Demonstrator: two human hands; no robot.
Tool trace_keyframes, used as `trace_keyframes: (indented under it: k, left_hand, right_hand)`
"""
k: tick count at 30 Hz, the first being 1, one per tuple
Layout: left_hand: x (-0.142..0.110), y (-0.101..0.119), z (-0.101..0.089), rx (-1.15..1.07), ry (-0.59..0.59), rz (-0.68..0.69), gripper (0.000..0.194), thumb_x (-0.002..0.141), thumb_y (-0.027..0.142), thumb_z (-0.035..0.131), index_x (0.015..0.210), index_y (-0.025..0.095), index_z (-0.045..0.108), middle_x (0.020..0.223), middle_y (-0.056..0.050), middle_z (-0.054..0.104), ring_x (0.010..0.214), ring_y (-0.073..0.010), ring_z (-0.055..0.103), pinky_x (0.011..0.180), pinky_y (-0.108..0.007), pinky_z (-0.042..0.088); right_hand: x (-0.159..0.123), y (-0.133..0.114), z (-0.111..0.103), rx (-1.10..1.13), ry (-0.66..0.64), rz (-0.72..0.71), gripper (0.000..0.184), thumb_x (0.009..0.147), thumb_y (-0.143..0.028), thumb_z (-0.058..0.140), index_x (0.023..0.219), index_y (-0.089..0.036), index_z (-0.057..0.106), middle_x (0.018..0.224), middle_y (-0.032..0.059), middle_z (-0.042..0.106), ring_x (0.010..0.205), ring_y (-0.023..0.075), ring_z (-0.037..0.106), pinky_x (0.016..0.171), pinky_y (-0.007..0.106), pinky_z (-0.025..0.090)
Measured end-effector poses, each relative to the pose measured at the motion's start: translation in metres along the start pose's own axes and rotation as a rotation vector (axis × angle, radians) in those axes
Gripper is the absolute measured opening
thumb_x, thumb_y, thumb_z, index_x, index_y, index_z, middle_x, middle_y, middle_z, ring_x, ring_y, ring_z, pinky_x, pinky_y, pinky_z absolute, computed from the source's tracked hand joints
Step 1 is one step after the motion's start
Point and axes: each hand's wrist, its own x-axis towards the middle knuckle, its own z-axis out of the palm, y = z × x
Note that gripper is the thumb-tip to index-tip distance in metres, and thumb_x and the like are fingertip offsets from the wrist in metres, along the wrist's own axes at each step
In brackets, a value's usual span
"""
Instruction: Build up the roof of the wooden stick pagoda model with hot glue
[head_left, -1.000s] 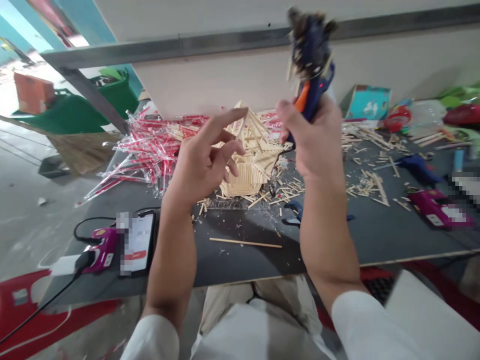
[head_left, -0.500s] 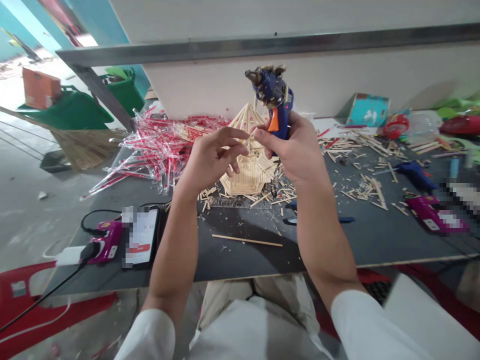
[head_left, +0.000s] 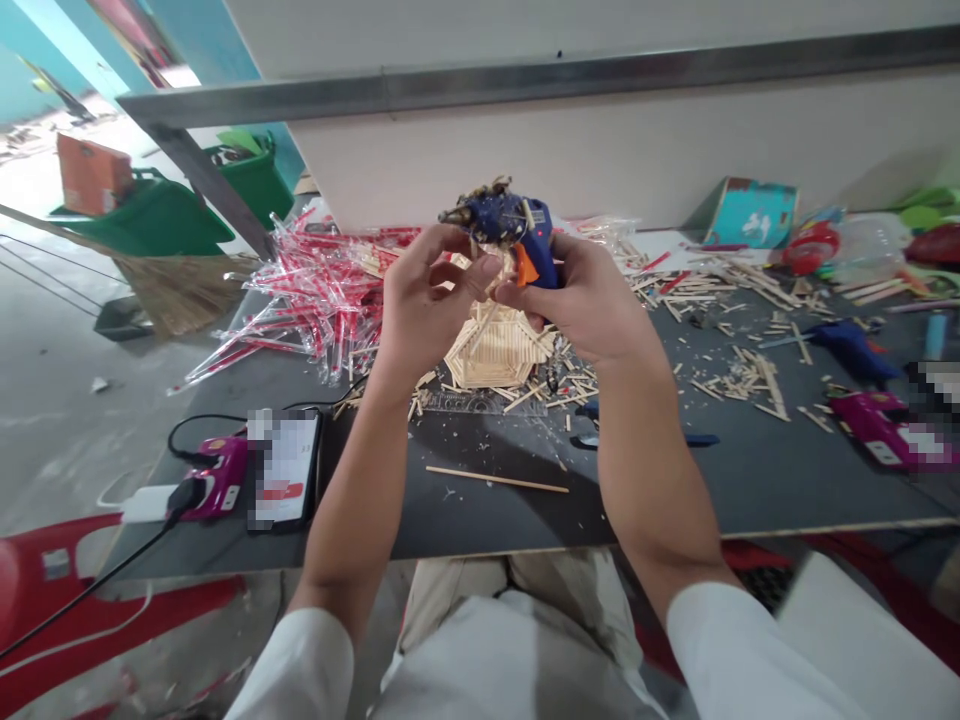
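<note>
Dressed in white and beige

We see a plain white shirt (head_left: 480,665) on our own body, its front softly creased and partly darkened by shadow. The left sleeve (head_left: 304,665) and right sleeve (head_left: 724,640) are white too, short and loose, with rounded openings that end near the elbows. Below the shirt front we make out beige trousers (head_left: 450,595), wrinkled over both thighs. Our left hand (head_left: 424,300) and right hand (head_left: 596,295) are bare, and so are both forearms (head_left: 356,480)

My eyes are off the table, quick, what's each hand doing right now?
Left hand: fingers curled beside the nozzle; can't tell if it pinches anything.
Right hand: closed around the blue glue gun.
</note>
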Motion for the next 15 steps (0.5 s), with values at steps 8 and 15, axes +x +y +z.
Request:
trace_keyframes:
  k: [8, 15]
  left_hand:
    - [0.004, -0.001, -0.016, 0.016, -0.015, -0.027, 0.011, 0.098, 0.031, 0.068, 0.091, 0.023, 0.071, 0.082, 0.001, 0.069, 0.061, -0.0095, 0.067, 0.052, -0.023, 0.049]
    - [0.004, -0.014, -0.084, 0.476, -0.068, -0.335, 0.02, 0.093, 0.038, 0.068, 0.088, 0.022, 0.079, 0.07, -0.001, 0.072, 0.059, -0.014, 0.065, 0.064, -0.031, 0.052]
  right_hand:
    - [0.003, 0.006, -0.005, -0.02, 0.066, -0.016, 0.047, 0.067, -0.041, 0.096, 0.087, -0.024, 0.057, 0.072, -0.0037, 0.05, 0.052, 0.0084, 0.044, 0.043, 0.028, 0.039]
    - [0.008, 0.015, -0.018, -0.046, 0.196, -0.084, 0.049, 0.072, -0.053, 0.092, 0.095, -0.027, 0.057, 0.082, 0.0003, 0.057, 0.067, 0.0162, 0.058, 0.05, 0.033, 0.054]
